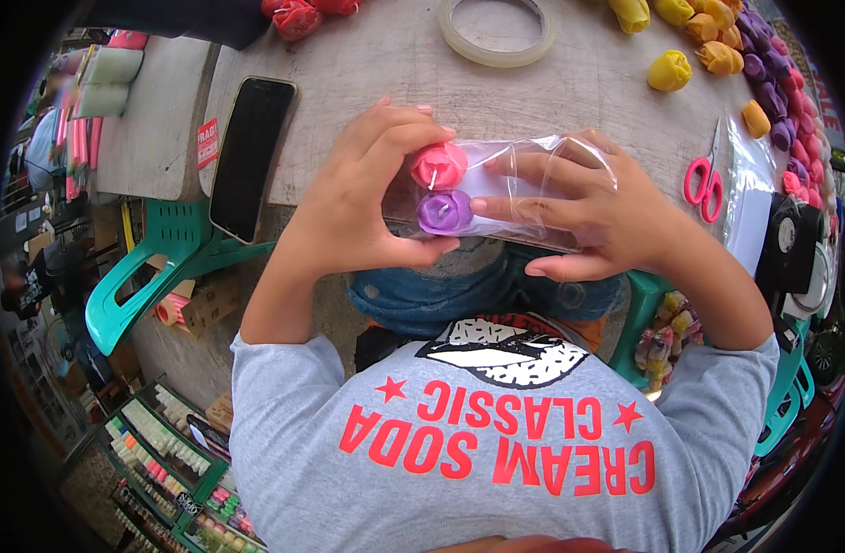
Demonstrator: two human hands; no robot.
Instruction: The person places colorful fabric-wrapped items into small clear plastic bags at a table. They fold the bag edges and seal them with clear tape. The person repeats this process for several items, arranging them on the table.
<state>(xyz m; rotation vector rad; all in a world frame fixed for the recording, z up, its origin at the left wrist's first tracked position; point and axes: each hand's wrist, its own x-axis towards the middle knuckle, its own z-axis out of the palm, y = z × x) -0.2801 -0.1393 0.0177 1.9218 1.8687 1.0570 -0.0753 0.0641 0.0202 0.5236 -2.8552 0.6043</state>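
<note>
Above the near edge of the table, a clear plastic bag (505, 221) holds a pinkish-red flower-shaped candle (438, 166) and a purple one (444, 213), each with a white wick. Curled round the bag's left end is my left hand (353, 184), its fingers above and thumb below the two candles. My right hand (616, 212) is at the other end with its fingers stretched and apart, seen through the plastic. One of its fingertips touches the purple candle, and its thumb sticks out below the bag.
A phone (253, 157) lies left of my hands, a tape roll (496, 32) beyond them. Red-handled scissors (704, 189) and clear plastic sheets (750, 184) lie to the right. Yellow flower candles (669, 71) and purple ones (770, 100) crowd the far right. A green chair (155, 267) stands left.
</note>
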